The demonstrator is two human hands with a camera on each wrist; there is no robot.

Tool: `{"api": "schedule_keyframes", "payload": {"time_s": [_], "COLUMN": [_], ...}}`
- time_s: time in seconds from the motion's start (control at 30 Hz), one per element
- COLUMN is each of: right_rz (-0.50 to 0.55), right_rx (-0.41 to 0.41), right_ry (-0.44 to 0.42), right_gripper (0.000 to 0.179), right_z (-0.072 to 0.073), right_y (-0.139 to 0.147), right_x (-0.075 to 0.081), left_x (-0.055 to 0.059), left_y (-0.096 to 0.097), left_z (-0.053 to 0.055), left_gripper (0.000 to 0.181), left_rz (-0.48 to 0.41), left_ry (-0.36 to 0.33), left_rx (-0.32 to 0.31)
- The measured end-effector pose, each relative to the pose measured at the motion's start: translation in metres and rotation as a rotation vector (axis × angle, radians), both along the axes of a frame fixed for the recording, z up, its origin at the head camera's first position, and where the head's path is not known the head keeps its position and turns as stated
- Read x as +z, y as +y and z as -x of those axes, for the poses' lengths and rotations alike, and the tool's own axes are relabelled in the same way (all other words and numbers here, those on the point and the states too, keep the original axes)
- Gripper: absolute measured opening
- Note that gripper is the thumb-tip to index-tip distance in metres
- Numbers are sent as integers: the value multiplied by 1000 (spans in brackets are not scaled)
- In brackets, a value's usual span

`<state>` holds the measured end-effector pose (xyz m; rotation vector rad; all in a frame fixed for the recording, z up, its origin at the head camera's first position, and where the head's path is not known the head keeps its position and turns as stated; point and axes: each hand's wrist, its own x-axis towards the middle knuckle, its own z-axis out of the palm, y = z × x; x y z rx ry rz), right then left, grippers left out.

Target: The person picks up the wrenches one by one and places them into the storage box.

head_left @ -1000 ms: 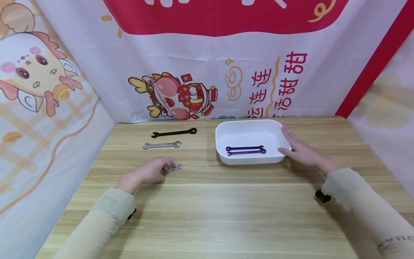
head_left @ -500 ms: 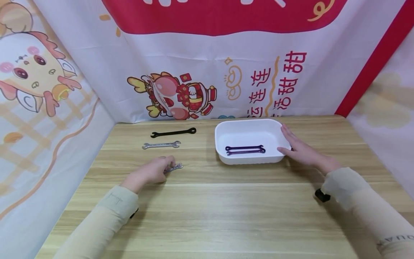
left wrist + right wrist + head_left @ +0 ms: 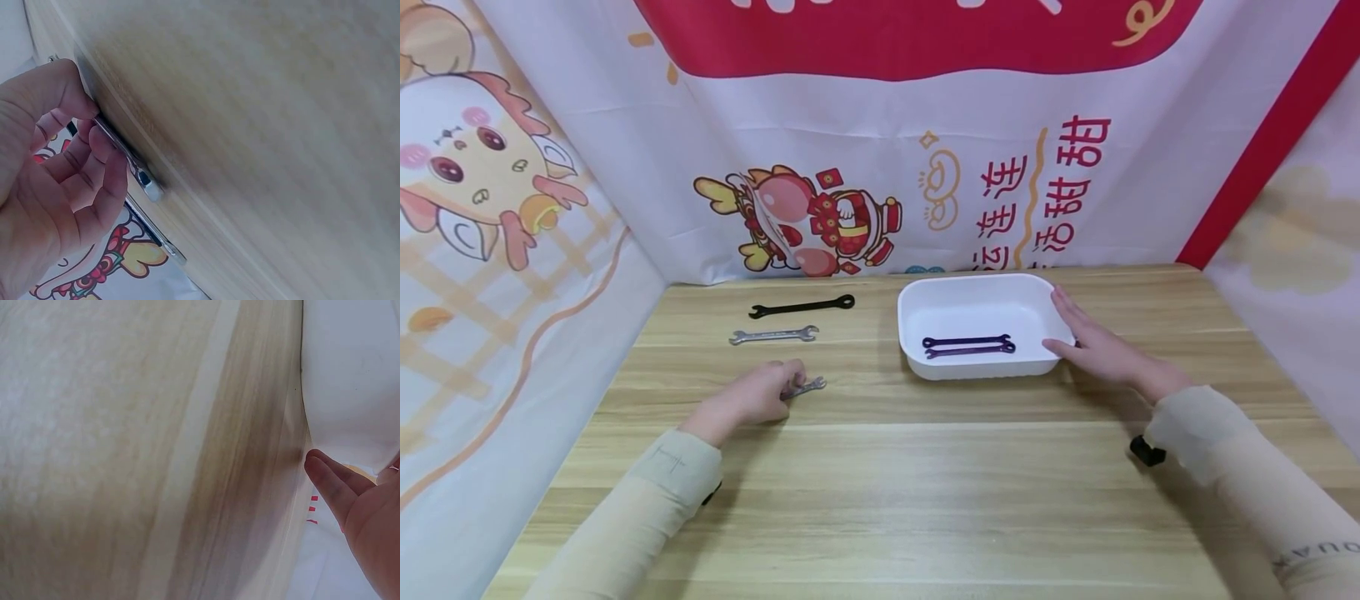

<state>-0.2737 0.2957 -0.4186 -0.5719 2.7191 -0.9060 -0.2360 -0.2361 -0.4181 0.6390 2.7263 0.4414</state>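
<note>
My left hand pinches a small silver open-end wrench low over the table, one jaw end sticking out to the right. In the left wrist view, thumb and fingertips hold that wrench by its shank, while the other fingers bend loosely beneath. My right hand rests against the right end of a white plastic bin, fingers fairly straight, thumb over the rim near the front corner. In the right wrist view, fingertips touch the bin's outer wall. Two dark purple wrenches lie side by side in the bin.
Beyond the left hand, another silver open-end wrench and a longer black combination wrench lie on the wooden table. A printed cloth hangs along the table's back edge, with more cloth on both sides.
The left hand has turned slightly and edged a little to the right, keeping its pinch on the silver wrench. The right hand and the bin stay where they were.
</note>
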Motion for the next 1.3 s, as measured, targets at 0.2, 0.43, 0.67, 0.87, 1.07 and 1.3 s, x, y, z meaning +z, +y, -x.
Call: {"api": "schedule_keyframes", "payload": {"time_s": [0.2,0.43,0.67,0.87,1.07,1.3], "right_rz": [-6,-4,1,7,12,7], "right_rx": [4,1,4,8,3,2], "right_ry": [13,14,20,22,13,10], "right_gripper": [89,89,89,89,89,89], "right_z": [0,2,2,2,2,2], "right_y": [0,1,2,2,2,2], "right_x": [0,-2,-3,-4,-3,-2], "left_x": [0,1,2,1,1,4], "left_y": [1,1,0,-1,-2,-1], "left_z": [2,0,0,2,4,3], "left_gripper": [36,33,33,28,25,22], "left_rz": [2,-10,-32,-24,-28,-30], "left_ry": [15,27,6,-5,-32,-65], "left_rx": [-6,-4,-1,5,35,65]}}
